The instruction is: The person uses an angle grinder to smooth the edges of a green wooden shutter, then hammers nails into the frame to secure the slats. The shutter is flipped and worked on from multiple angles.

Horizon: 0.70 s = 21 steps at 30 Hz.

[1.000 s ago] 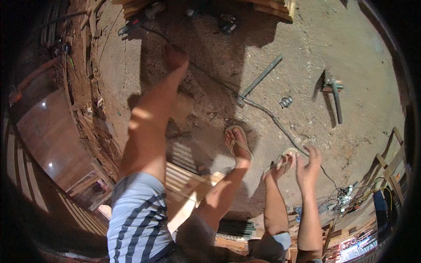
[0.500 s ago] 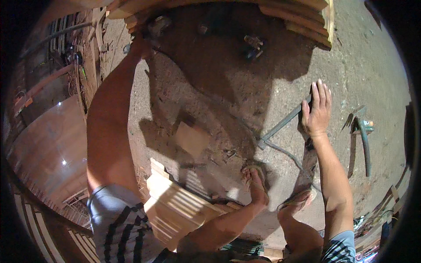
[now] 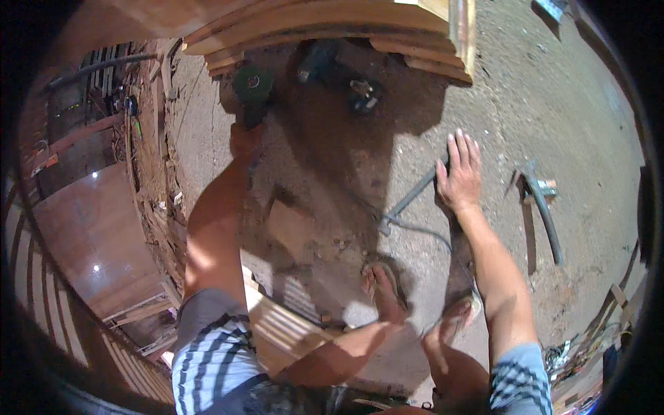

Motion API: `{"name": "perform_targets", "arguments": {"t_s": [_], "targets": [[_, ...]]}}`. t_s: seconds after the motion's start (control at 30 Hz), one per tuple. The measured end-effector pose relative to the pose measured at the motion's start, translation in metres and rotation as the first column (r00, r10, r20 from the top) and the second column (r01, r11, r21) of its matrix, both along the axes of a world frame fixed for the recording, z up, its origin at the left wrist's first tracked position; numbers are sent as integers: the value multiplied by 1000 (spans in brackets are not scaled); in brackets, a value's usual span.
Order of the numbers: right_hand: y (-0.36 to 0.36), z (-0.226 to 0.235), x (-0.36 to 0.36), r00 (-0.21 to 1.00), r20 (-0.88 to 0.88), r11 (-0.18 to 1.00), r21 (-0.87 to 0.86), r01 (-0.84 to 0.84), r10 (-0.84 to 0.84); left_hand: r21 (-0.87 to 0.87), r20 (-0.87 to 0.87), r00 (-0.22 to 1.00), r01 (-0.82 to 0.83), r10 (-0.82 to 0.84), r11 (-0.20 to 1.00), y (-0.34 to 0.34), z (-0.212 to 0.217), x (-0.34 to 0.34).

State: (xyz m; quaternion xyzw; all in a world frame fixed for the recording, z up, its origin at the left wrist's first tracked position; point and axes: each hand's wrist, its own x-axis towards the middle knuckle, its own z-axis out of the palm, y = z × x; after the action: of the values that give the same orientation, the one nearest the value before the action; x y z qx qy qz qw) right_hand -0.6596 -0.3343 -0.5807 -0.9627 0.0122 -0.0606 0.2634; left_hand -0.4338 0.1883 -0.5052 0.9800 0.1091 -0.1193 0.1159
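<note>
In the shade below the wood stack, my left hand [image 3: 247,138] is closed on what looks like an angle grinder, with a round green disc [image 3: 252,84] at its far end. The fingers are dim in the shadow. On the right, my right hand [image 3: 462,173] is stretched out flat, fingers straight, over the ground. Beside its thumb lies a thin dark bar [image 3: 415,194] with a short crosspiece at its near end, like a hammer. I cannot tell whether the hand touches it. A dark cable [image 3: 432,234] curves from there toward my feet.
Stacked wooden boards [image 3: 332,24] stand at the far side, with a dark power tool [image 3: 363,95] in their shade. A hammer [image 3: 544,211] rests on a small block at right. More slatted wood [image 3: 283,325] lies near my left foot. A brown sheet [image 3: 90,228] is at left.
My left hand has come nearer to me and to the right with the grinder, whose disc now shows clearly. The view has shifted; my right hand keeps its place by the bar.
</note>
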Motion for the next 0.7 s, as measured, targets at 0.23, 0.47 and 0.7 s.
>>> {"name": "perform_targets", "arguments": {"t_s": [0.23, 0.47, 0.7], "targets": [[1, 128, -40, 820, -539, 947, 117, 300, -194, -439, -524, 809, -526, 268, 729, -252, 169, -211], [-45, 456, -182, 610, -784, 144, 620, 771, 112, -712, -700, 600, -622, -388, 324, -405, 403, -416], [-113, 646, -262, 729, -663, 26, 737, 676, -171, -849, -415, 817, -190, -399, 493, -489, 576, -483]]}}
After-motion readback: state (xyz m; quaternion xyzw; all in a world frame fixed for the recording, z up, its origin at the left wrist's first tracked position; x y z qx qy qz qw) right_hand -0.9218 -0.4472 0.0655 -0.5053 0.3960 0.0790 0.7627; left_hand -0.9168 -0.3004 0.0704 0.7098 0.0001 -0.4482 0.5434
